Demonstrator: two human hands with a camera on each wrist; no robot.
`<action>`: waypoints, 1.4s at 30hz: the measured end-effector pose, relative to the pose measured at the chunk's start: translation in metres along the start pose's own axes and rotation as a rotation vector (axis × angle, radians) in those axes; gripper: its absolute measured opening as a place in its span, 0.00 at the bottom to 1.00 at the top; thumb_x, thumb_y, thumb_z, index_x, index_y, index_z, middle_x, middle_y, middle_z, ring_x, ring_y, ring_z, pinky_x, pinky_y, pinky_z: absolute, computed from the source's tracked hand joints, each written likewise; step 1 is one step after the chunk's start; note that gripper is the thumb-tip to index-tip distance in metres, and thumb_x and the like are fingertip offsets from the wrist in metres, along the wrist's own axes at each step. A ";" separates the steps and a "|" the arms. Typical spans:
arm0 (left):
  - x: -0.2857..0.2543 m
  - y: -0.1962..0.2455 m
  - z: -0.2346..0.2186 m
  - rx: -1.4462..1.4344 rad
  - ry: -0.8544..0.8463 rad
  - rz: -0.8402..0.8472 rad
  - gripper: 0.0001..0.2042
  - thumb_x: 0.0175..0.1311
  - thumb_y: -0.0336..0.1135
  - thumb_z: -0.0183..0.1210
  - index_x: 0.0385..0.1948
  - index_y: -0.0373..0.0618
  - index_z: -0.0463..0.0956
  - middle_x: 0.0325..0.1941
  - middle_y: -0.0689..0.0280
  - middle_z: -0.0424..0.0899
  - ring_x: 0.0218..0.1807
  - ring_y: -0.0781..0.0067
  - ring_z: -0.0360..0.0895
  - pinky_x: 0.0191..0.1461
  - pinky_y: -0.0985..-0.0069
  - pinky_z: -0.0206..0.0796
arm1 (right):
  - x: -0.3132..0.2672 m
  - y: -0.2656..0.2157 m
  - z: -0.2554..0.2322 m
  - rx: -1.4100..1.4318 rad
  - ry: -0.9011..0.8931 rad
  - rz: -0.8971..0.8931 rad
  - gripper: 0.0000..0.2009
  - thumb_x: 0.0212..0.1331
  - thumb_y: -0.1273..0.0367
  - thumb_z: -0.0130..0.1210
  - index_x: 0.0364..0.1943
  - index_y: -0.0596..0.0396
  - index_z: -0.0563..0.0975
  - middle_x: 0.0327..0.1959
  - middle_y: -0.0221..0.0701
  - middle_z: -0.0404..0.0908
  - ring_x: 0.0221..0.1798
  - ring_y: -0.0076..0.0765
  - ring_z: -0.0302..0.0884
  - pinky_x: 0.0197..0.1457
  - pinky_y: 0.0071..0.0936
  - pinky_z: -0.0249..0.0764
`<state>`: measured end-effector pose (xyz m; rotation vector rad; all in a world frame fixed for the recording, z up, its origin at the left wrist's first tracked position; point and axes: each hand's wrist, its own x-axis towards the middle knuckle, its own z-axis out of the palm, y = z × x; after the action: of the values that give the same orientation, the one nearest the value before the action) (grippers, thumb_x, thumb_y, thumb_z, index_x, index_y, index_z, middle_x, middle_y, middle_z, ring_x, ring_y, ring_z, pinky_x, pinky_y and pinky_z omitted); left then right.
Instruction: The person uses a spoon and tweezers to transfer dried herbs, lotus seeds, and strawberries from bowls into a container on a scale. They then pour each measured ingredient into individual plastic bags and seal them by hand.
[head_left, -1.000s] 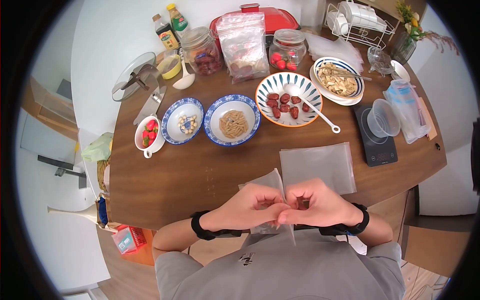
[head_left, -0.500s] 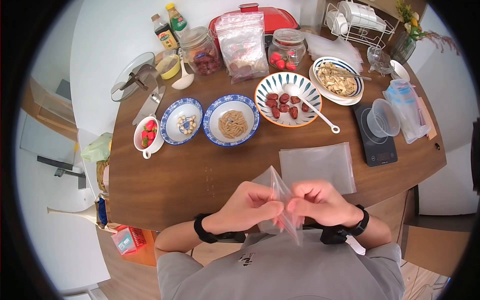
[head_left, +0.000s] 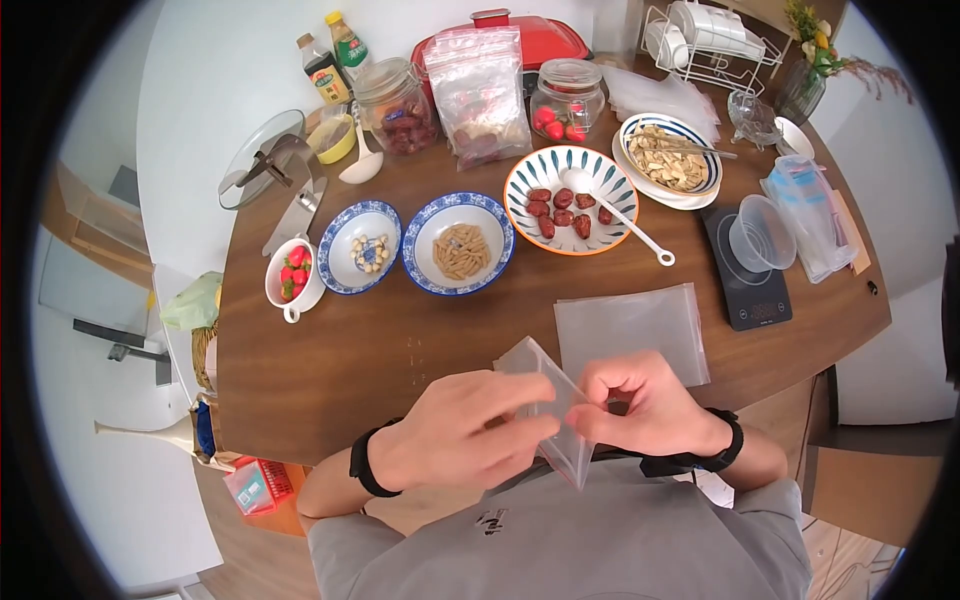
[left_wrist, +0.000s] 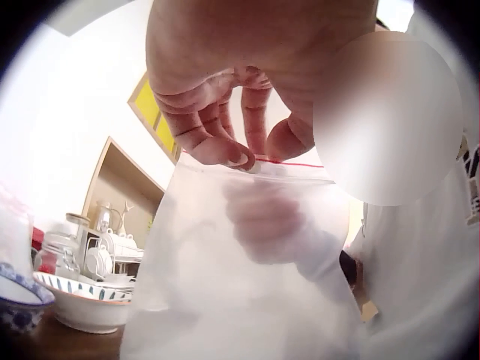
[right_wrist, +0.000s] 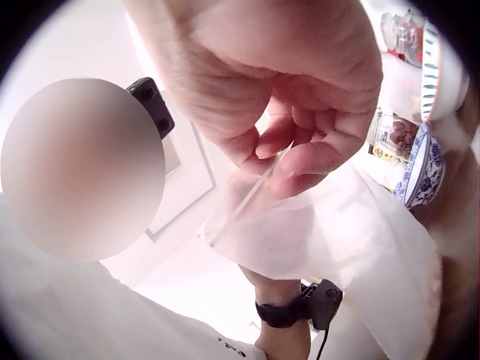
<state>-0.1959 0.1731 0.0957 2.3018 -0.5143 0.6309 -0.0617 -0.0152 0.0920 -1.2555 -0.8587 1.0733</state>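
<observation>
In the head view a clear zip bag point(head_left: 563, 440) hangs upright before the person's chest. The right hand point(head_left: 650, 405) pinches its top edge between thumb and curled fingers; the right wrist view shows this pinch on the bag point(right_wrist: 285, 232) close up. At the bag's other side is the left hand point(head_left: 462, 432), its thumb and fingers apart and loosely bent. In the left wrist view the left fingertips touch the bag's red-lined edge point(left_wrist: 300, 163), and the right hand point(left_wrist: 266, 221) shows blurred through the plastic.
Flat clear bags point(head_left: 630, 330) lie beyond the hands. Farther back stand a bowl of red dates point(head_left: 625, 228), two blue-rimmed bowls point(head_left: 415, 262) and a white cup of strawberries point(head_left: 312, 292). A black scale point(head_left: 748, 300) with a plastic tub point(head_left: 762, 240) is at the right.
The left hand has loosened its pinch on the bag, spread its fingers and moved slightly left. The bag has turned, its side now facing more openly. The right hand still pinches it.
</observation>
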 end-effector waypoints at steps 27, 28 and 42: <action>0.020 0.007 -0.056 0.012 -0.240 0.133 0.17 0.41 0.42 0.76 0.18 0.49 0.73 0.28 0.72 0.76 0.23 0.71 0.70 0.25 0.77 0.60 | -0.010 -0.054 -0.020 -1.054 -0.173 -0.629 0.14 0.51 0.63 0.66 0.28 0.53 0.71 0.25 0.29 0.68 0.24 0.35 0.69 0.23 0.32 0.66; 0.020 0.008 -0.057 0.012 -0.239 0.133 0.17 0.41 0.42 0.76 0.18 0.49 0.73 0.28 0.72 0.76 0.23 0.71 0.70 0.25 0.77 0.60 | -0.012 -0.056 -0.021 -1.077 -0.129 -0.635 0.14 0.51 0.63 0.65 0.25 0.53 0.71 0.25 0.29 0.68 0.24 0.35 0.69 0.23 0.32 0.66; 0.011 0.004 -0.054 0.036 0.050 0.268 0.25 0.35 0.46 0.80 0.33 0.43 0.80 0.44 0.57 0.82 0.26 0.73 0.75 0.27 0.79 0.62 | -0.009 -0.059 -0.016 -1.043 -0.003 -0.832 0.14 0.44 0.69 0.68 0.21 0.55 0.71 0.27 0.29 0.73 0.23 0.33 0.71 0.20 0.28 0.66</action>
<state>-0.2055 0.2065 0.1389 2.2634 -0.8018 0.8292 -0.0406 -0.0274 0.1491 -1.4531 -1.8441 -0.1158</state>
